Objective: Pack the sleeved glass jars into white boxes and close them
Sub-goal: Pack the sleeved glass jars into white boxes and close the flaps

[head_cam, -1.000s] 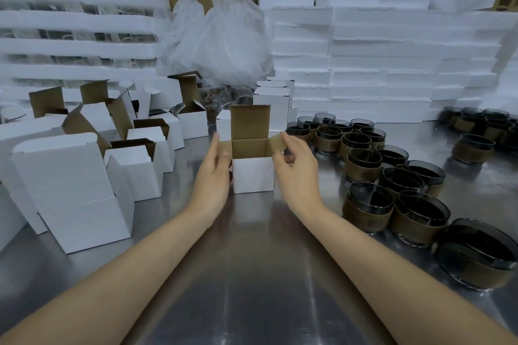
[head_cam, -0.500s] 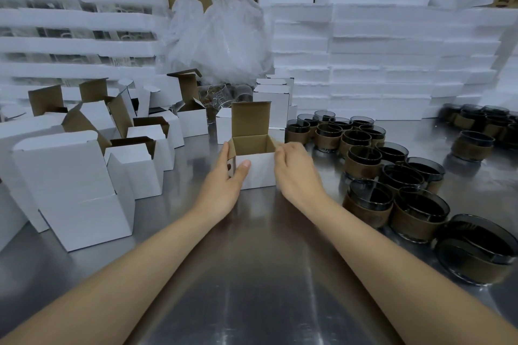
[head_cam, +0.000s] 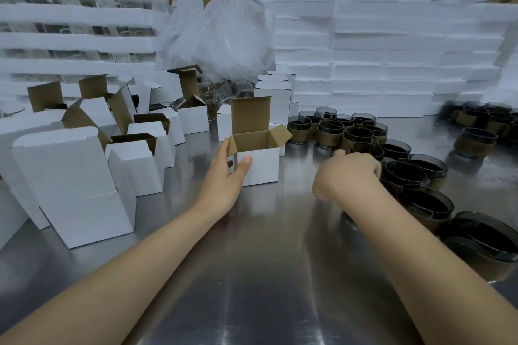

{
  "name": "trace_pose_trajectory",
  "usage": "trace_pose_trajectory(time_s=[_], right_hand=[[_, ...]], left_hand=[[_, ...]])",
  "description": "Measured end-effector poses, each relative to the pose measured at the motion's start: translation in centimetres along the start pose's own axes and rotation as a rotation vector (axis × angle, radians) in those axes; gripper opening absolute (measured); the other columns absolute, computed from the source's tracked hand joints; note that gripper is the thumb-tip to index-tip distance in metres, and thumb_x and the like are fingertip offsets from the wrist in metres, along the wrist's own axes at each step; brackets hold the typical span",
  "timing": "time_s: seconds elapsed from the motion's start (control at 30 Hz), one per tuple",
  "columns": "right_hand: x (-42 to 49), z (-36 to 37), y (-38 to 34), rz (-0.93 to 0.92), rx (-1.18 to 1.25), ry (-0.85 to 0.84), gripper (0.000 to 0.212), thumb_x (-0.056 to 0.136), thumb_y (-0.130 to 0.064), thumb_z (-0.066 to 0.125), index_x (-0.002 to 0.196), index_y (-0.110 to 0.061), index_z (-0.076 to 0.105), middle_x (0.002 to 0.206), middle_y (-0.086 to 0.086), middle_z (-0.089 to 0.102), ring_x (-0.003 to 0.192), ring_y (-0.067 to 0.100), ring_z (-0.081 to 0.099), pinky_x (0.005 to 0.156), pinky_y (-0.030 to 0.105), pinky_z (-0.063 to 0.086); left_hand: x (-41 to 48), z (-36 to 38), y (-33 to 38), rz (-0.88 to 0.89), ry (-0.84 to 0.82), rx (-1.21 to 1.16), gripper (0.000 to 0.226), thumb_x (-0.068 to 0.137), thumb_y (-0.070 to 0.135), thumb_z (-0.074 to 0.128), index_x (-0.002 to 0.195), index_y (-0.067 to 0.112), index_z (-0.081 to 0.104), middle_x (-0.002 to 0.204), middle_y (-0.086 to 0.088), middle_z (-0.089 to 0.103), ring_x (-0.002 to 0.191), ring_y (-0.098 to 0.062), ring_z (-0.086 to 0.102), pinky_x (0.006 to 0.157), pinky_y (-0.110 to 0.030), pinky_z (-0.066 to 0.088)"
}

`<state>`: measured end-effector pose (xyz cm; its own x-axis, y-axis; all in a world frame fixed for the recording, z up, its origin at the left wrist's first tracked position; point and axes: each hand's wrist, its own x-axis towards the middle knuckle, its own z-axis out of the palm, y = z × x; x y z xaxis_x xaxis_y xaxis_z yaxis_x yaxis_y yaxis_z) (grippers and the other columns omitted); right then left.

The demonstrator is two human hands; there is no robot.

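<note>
Open white box [head_cam: 259,166] upright on the steel bench [head_cam: 260,274], around its middle, lid flap standing straight up at the back, side flaps splayed outward, brown inside bare. Left hand [head_cam: 225,176] holding the box at its left front corner: thumb pressed flat on the front face, fingers wrapped along the left side. Right hand [head_cam: 346,173] off to the right of the box, apart from it, reaching into the cluster of sleeved glass jars [head_cam: 403,165]; fingers curled downward at the nearest jars, but blurred and partly hidden behind the knuckles, so cannot tell whether gripping one or only touching. Jars crowded along the right side of the bench, dark glass with brown sleeves, rims up; a second group [head_cam: 476,126] near the far right edge. Other white boxes [head_cam: 134,131], flaps open, massed on the left side. Stacked white foam slabs [head_cam: 392,59] and a crumpled clear plastic bag [head_cam: 221,33] along the far edge.
</note>
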<state>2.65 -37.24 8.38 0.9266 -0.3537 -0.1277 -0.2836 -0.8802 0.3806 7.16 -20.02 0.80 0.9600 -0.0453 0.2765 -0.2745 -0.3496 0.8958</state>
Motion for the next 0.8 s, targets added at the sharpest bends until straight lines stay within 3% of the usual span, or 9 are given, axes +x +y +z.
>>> trace_pose_trajectory(time_s=[0.13, 0.23, 0.3, 0.4, 0.53, 0.6, 0.7, 0.8], right_hand=[[0.3, 0.5, -0.6, -0.124, 0.148, 0.108, 0.049, 0.093, -0.012, 0.045, 0.142, -0.010, 0.038, 0.149, 0.015, 0.020, 0.132, 0.038, 0.029, 0.092, 0.043, 0.046], [1.0, 0.9, -1.2, -0.214, 0.255, 0.257, 0.048, 0.090, -0.002, 0.045, 0.137, -0.009, 0.040, 0.149, 0.015, 0.016, 0.131, 0.038, 0.028, 0.084, 0.039, 0.042], [2.1, 1.4, -1.7, -0.318, 0.354, 0.368, 0.060, 0.085, 0.008, 0.046, 0.141, -0.012, 0.035, 0.155, 0.014, 0.007, 0.135, 0.036, 0.025, 0.083, 0.040, 0.044], [4.1, 2.7, -2.0, -0.477, 0.488, 0.519, 0.079, 0.082, 0.014, 0.044, 0.151, -0.017, 0.021, 0.160, 0.007, 0.003, 0.145, 0.028, 0.012, 0.095, 0.041, 0.047], [5.8, 4.3, -2.1, -0.571, 0.847, 0.681, 0.066, 0.085, 0.007, 0.051, 0.146, -0.016, 0.037, 0.158, 0.005, 0.021, 0.145, 0.023, 0.018, 0.116, 0.033, 0.021], [6.3, 5.0, -2.2, -0.491, 0.914, 0.796, 0.067, 0.081, -0.001, 0.061, 0.143, -0.019, 0.043, 0.156, 0.006, 0.023, 0.145, 0.024, 0.016, 0.118, 0.040, 0.011], [6.9, 5.5, -2.5, -0.249, 1.055, 0.690, 0.094, 0.072, -0.016, 0.072, 0.150, -0.026, 0.021, 0.158, 0.003, 0.007, 0.145, 0.024, 0.007, 0.117, 0.050, 0.007], [7.3, 5.7, -2.5, -0.162, 1.225, 0.457, 0.111, 0.069, -0.019, 0.077, 0.151, -0.022, 0.003, 0.154, 0.007, 0.009, 0.137, 0.027, 0.027, 0.114, 0.047, 0.023]], left_hand=[[0.0, 0.0, 0.0, -0.010, -0.005, -0.005, 0.061, 0.097, 0.042, 0.047, 0.150, 0.033, 0.018, 0.147, 0.011, 0.041, 0.134, -0.013, 0.040, 0.113, -0.043, 0.034], [0.0, 0.0, 0.0, -0.015, -0.004, 0.000, 0.062, 0.097, 0.043, 0.047, 0.151, 0.033, 0.018, 0.149, 0.010, 0.039, 0.135, -0.014, 0.039, 0.113, -0.045, 0.034], [0.1, 0.0, -0.1, -0.014, 0.002, 0.014, 0.062, 0.097, 0.043, 0.048, 0.151, 0.032, 0.019, 0.149, 0.010, 0.038, 0.135, -0.015, 0.039, 0.112, -0.045, 0.035], [0.1, 0.0, 0.0, -0.004, 0.004, 0.014, 0.060, 0.097, 0.042, 0.048, 0.150, 0.032, 0.021, 0.147, 0.008, 0.041, 0.132, -0.016, 0.043, 0.109, -0.046, 0.038], [-0.1, 0.0, 0.1, -0.006, 0.004, -0.002, 0.060, 0.097, 0.042, 0.048, 0.150, 0.032, 0.022, 0.145, 0.007, 0.043, 0.130, -0.015, 0.045, 0.108, -0.046, 0.039], [-0.1, 0.0, 0.2, -0.012, -0.002, -0.007, 0.061, 0.097, 0.042, 0.048, 0.150, 0.032, 0.021, 0.146, 0.007, 0.042, 0.131, -0.014, 0.044, 0.110, -0.045, 0.038], [-0.1, 0.1, 0.2, -0.007, 0.000, -0.012, 0.059, 0.097, 0.040, 0.048, 0.150, 0.031, 0.022, 0.145, 0.008, 0.044, 0.130, -0.012, 0.045, 0.110, -0.043, 0.038], [-0.1, 0.1, 0.3, -0.016, 0.000, -0.008, 0.061, 0.097, 0.040, 0.049, 0.151, 0.031, 0.021, 0.146, 0.009, 0.043, 0.132, -0.013, 0.043, 0.111, -0.044, 0.036]])
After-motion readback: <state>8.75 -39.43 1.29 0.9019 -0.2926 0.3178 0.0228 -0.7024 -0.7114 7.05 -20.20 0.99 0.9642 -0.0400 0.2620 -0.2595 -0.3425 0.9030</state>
